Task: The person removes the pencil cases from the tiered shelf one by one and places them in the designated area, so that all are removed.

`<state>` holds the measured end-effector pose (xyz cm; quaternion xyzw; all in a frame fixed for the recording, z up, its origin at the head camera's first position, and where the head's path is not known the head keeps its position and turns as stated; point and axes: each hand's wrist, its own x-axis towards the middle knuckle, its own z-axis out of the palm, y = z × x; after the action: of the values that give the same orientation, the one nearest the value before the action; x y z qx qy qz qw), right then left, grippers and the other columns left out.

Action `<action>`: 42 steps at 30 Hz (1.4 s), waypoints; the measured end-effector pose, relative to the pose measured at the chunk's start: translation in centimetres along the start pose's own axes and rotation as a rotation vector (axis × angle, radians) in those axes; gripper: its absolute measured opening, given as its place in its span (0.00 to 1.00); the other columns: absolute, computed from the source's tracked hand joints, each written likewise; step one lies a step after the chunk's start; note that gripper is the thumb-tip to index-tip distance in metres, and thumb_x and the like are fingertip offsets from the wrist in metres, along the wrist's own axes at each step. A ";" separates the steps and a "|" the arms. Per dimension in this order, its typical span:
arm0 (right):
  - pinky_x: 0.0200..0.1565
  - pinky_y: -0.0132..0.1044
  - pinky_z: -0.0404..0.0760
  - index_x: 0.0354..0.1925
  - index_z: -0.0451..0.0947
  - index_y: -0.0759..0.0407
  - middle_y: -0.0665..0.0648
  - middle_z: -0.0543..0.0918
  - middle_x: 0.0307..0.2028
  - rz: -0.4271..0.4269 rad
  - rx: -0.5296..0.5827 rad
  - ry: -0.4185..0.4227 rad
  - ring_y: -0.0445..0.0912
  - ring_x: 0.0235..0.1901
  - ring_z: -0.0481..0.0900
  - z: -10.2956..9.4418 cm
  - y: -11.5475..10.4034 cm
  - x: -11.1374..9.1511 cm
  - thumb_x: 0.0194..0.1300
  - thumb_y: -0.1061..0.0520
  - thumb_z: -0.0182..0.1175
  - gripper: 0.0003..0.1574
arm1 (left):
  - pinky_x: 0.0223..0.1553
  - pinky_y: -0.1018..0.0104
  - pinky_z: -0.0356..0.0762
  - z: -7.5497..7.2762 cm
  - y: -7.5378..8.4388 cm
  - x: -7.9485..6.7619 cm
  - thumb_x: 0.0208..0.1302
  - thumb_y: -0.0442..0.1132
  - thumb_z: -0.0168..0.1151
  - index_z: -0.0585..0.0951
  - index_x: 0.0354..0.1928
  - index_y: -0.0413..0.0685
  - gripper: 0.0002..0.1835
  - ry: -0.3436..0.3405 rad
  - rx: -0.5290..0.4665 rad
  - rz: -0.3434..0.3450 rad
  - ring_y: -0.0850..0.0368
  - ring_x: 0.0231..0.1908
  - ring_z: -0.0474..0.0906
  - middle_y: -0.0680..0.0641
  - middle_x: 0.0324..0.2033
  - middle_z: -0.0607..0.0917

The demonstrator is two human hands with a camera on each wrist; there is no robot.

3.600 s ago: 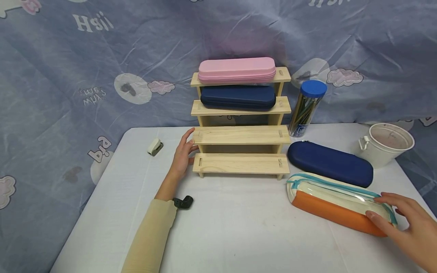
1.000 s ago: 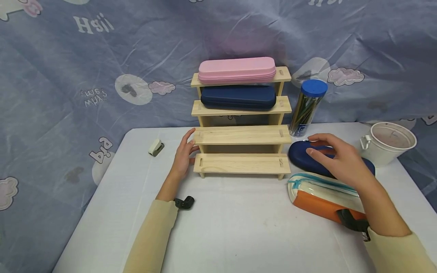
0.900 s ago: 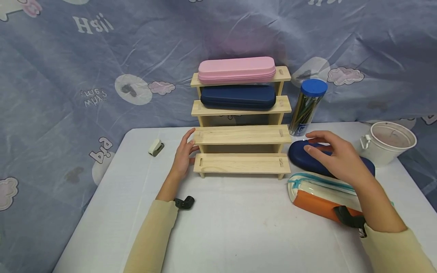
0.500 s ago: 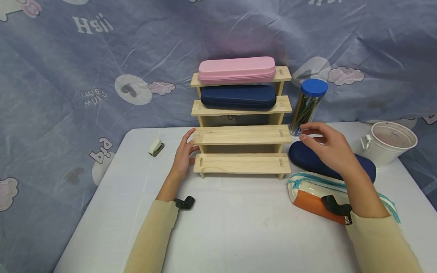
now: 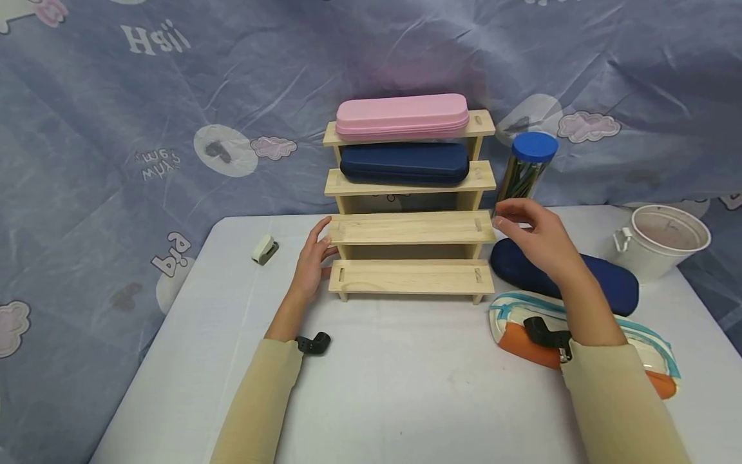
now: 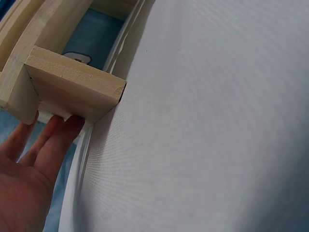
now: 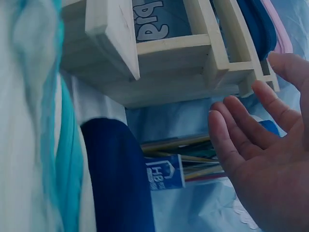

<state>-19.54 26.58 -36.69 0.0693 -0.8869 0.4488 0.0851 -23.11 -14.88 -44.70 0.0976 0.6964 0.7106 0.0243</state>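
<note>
A four-tiered wooden shelf (image 5: pixel 411 280) stands mid-table, with a pink pencil case (image 5: pixel 402 117) on its top tier and a navy pencil case (image 5: pixel 404 164) on the tier below. The fingers of my left hand (image 5: pixel 308 267) rest against its left side; the left wrist view shows the fingertips at the side panel (image 6: pixel 72 96). My right hand (image 5: pixel 542 241) hovers by the shelf's right end, in front of a blue-lidded jar of pencils (image 5: pixel 534 148). In the right wrist view, its fingers are loosely bent around nothing. Beneath that arm lie a dark blue pencil case (image 5: pixel 608 277) and an orange-and-cream pouch (image 5: pixel 522 341).
A white bucket (image 5: pixel 663 254) stands at the table's right rear. Left of the shelf lies a small white stapler (image 5: pixel 265 250). Patterned blue-grey cloth (image 5: pixel 261 77) hangs behind the table (image 5: pixel 406 386).
My right hand has left the orange-and-cream pouch's right end, passed over the dark blue pencil case and moved left and back to the shelf's right end. My left hand has stayed put.
</note>
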 end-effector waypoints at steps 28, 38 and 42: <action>0.60 0.49 0.65 0.63 0.69 0.56 0.55 0.68 0.62 0.125 0.339 -0.084 0.50 0.61 0.65 3.2 2.5 1.3 0.65 0.45 0.62 0.32 | 0.46 0.42 0.77 -0.1 -0.4 0.2 0.75 0.50 0.44 0.59 0.72 0.69 0.25 -0.002 0.001 0.008 0.42 0.59 0.71 0.45 0.64 0.69; 0.46 0.31 0.78 0.64 0.66 0.56 0.58 0.68 0.60 0.148 0.427 -0.114 0.49 0.55 0.71 3.7 2.7 1.2 0.66 0.46 0.62 0.33 | 0.47 0.43 0.76 -0.1 -0.5 0.2 0.74 0.54 0.45 0.61 0.71 0.74 0.25 0.002 0.013 0.011 0.46 0.59 0.71 0.47 0.63 0.70; 0.45 0.30 0.78 0.64 0.66 0.57 0.60 0.67 0.61 0.148 0.435 -0.110 0.49 0.55 0.71 3.7 2.7 1.1 0.66 0.47 0.62 0.33 | 0.47 0.42 0.76 -0.1 -0.4 0.2 0.74 0.53 0.45 0.60 0.71 0.73 0.25 -0.004 0.014 0.007 0.45 0.59 0.71 0.46 0.64 0.69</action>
<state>-21.50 25.13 -40.68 0.0453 -0.7754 0.6297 -0.0134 -23.38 -14.89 -45.06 0.1014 0.7009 0.7057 0.0225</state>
